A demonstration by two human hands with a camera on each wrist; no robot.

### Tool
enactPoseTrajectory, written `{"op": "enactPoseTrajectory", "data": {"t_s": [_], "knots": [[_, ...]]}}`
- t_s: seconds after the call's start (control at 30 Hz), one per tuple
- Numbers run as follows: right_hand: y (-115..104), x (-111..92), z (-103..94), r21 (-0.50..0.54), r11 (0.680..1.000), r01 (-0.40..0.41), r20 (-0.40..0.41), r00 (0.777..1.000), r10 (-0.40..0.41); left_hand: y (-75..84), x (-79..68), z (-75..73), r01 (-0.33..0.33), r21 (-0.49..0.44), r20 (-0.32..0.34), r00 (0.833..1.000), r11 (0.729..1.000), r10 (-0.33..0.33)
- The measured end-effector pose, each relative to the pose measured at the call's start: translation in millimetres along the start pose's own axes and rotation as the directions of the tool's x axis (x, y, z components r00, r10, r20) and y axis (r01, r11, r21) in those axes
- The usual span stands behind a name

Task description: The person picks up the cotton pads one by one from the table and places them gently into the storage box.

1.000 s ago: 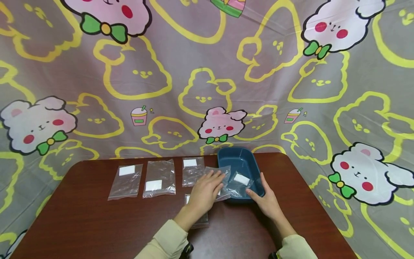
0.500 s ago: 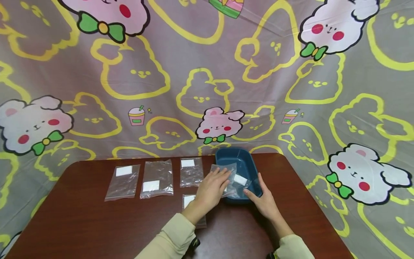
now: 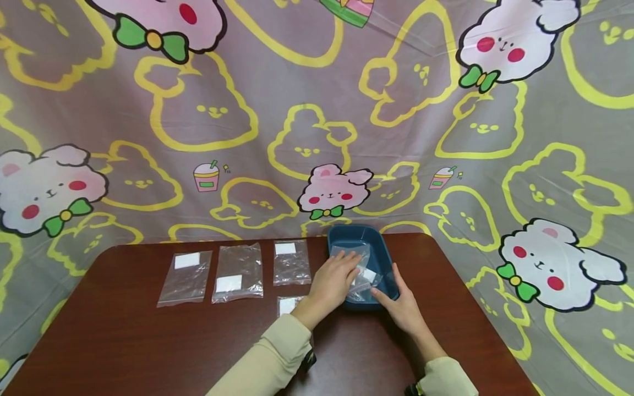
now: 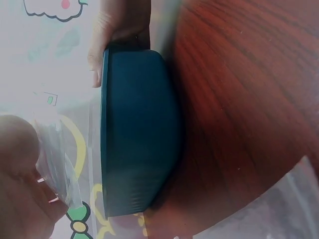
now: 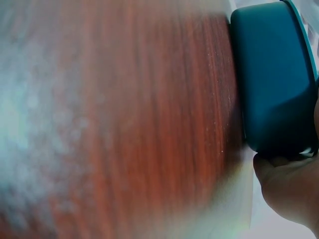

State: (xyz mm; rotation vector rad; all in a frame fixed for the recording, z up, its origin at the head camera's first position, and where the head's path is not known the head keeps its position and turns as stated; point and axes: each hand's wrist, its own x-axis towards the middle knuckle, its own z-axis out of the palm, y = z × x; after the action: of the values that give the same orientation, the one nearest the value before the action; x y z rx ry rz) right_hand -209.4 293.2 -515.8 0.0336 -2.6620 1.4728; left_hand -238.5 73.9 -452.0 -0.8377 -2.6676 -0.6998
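Observation:
In the head view my left hand [image 3: 333, 283] reaches over the left side of a dark blue plastic tray [image 3: 364, 235]. It holds a clear zip bag [image 3: 359, 253] by pinching it between thumb and fingers, as the left wrist view shows of the bag [image 4: 64, 172]. Inside the tray lies another clear bag with a white label [image 3: 369, 275], partly covered by the held one. My right hand [image 3: 407, 309] grips the tray's near right corner, thumb over the rim and fingers along the outer side. The right wrist view shows this hand [image 5: 291, 191] against the tray wall [image 5: 274, 74].
Left of the tray, three clear bags with white labels lie in a row: a left bag [image 3: 186, 281], a middle bag [image 3: 239, 259] and a right bag [image 3: 292, 270]. Another bag [image 3: 288, 306] sits nearer, partly under my left forearm. A patterned cloth [image 3: 238, 132] hangs behind the brown table [image 3: 124, 330].
My left hand has moved right with its bag, from beside the tray to over it, uncovering more of the table behind it. My right hand has stayed on the tray.

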Motion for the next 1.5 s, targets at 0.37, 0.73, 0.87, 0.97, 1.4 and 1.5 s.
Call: {"op": "enactPoseTrajectory", "data": {"t_s": [0.37,0.73,0.87,0.97,1.4,1.5], "knots": [[-1.3,0.6,0.2,0.007,1.000,-0.012,-0.003,1.000,0.012,0.8,14.0,1.0,0.027,0.051,0.032,0.999,0.998,-0.029],[1.3,-1.1,2.9,0.032,0.999,0.014,0.013,1.000,-0.014,-1.4,24.5,9.3,0.048,0.080,0.053,0.997,0.996,-0.052],[2.2,-0.9,2.1,0.038,0.999,0.026,0.002,1.000,-0.026,0.3,29.8,10.4,0.043,0.079,0.057,0.997,0.996,-0.047],[2.8,0.3,1.5,0.036,0.999,0.029,-0.007,1.000,-0.029,2.0,34.1,11.6,0.037,0.082,0.058,0.997,0.996,-0.042],[4.0,-0.3,2.5,0.018,0.999,0.033,-0.021,0.999,-0.033,10.8,44.0,16.6,0.034,0.128,0.082,0.996,0.991,-0.045],[3.8,0.6,2.0,0.016,0.999,0.029,-0.025,0.999,-0.028,11.6,45.4,17.9,0.035,0.126,0.094,0.994,0.991,-0.047]]}}
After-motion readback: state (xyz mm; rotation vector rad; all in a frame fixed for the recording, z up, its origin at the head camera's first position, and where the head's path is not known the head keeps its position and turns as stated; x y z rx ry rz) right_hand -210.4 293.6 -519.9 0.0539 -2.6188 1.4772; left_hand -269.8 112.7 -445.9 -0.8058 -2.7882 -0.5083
